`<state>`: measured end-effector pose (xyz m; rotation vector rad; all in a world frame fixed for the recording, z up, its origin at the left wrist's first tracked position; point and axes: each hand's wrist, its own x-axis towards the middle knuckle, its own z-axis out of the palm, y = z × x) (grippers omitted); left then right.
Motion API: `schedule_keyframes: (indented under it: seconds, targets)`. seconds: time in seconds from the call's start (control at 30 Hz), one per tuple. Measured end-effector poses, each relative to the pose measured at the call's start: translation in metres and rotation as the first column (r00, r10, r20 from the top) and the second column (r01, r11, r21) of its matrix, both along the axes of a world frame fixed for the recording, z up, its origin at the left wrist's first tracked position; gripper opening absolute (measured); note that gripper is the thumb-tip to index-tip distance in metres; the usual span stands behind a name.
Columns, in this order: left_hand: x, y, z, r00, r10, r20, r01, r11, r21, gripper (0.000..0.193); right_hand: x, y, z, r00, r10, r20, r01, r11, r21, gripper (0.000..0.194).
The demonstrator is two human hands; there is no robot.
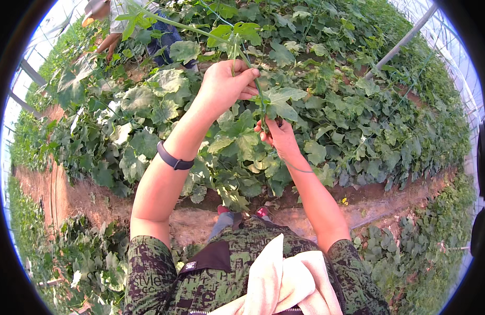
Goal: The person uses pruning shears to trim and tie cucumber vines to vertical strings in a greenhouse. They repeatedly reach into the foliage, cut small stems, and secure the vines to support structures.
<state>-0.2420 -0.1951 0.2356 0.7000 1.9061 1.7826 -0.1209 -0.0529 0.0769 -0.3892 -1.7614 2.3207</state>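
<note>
My left hand [230,84] is closed around the green stem of a climbing vine [191,28], with thumb and fingers pinching it. Lower and to the right, my right hand [277,132] grips the lower part of the same stem; something small and dark shows among its fingers, too hidden to name. Between the two hands a lobed leaf [284,101] sticks out to the right. A thin string [217,15] comes down from above to the stem near my left hand.
Dense leafy vines [345,114] fill the bed before me. At the upper left another person [126,19] bends over the plants. A metal pole [402,41] slants at the upper right. A bare soil path [191,224] runs by my feet, with more plants behind.
</note>
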Motion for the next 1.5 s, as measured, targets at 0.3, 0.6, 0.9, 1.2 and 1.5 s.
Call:
schedule_keyframes:
  seconds: [0.3, 0.6, 0.9, 1.2, 1.5]
  targets:
    - [-0.006, -0.034, -0.016, 0.997, 0.022, 0.067, -0.03, 0.993, 0.117, 0.023, 0.002, -0.026, 0.023, 0.983, 0.114, 0.142, -0.105, 0.992, -0.069, 0.029]
    - [-0.019, -0.058, -0.024, 0.997, 0.028, 0.068, -0.035, 0.994, 0.107, 0.026, -0.004, -0.044, 0.035, 0.973, 0.197, 0.122, -0.174, 0.968, -0.178, 0.023]
    - [0.002, -0.082, -0.06, 0.985, 0.156, 0.079, -0.174, 0.834, 0.524, 0.052, -0.005, -0.049, 0.034, 0.98, 0.174, 0.093, -0.137, 0.94, -0.313, 0.042]
    - [0.049, -0.071, -0.139, 0.993, 0.098, 0.073, -0.116, 0.941, 0.317, 0.022, -0.011, -0.066, 0.026, 0.989, 0.135, 0.067, -0.115, 0.964, -0.24, 0.017]
    - [0.054, -0.075, -0.139, 0.988, 0.1, 0.117, -0.134, 0.933, 0.334, 0.02, -0.007, -0.071, 0.034, 0.992, 0.119, 0.034, -0.108, 0.968, -0.225, 0.018]
